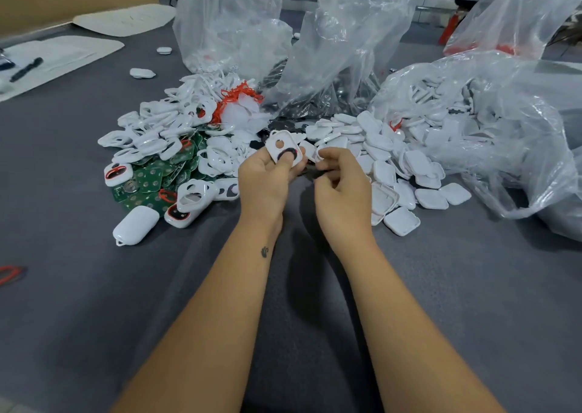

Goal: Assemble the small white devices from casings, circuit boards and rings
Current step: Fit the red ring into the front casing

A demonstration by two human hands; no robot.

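- The bench [78, 286] is covered in grey cloth and carries all the parts.
- Clear plastic bags [346, 34] stand crumpled along the far side; the one at the right [504, 123] lies open with white parts spilling out of it.
- A heap of white frame casings [176, 123] lies left of centre, with red rings [234, 97] tangled at its far edge.
- A heap of flat white covers [393, 167] spreads to the right of the hands, out of the open bag.
- Green circuit boards [148, 182] lie under and beside the left heap.
- A closed white device [136, 225] rests alone at the near left edge of that heap; two half-built casings with red rings [181, 214] lie just beside it.
- The left hand [267, 179] grasps a white casing [282, 148] held up above the bench, thumb pressed on a dark ring at its lower opening; a round hole shows above it.
- The right hand [343, 182] is just beside the left, fingers curled with thumb and fingertips drawn together; whether its grip holds a small part I cannot tell.
- A black pen [26, 69] lies on a white sheet [63, 57] at the far left.
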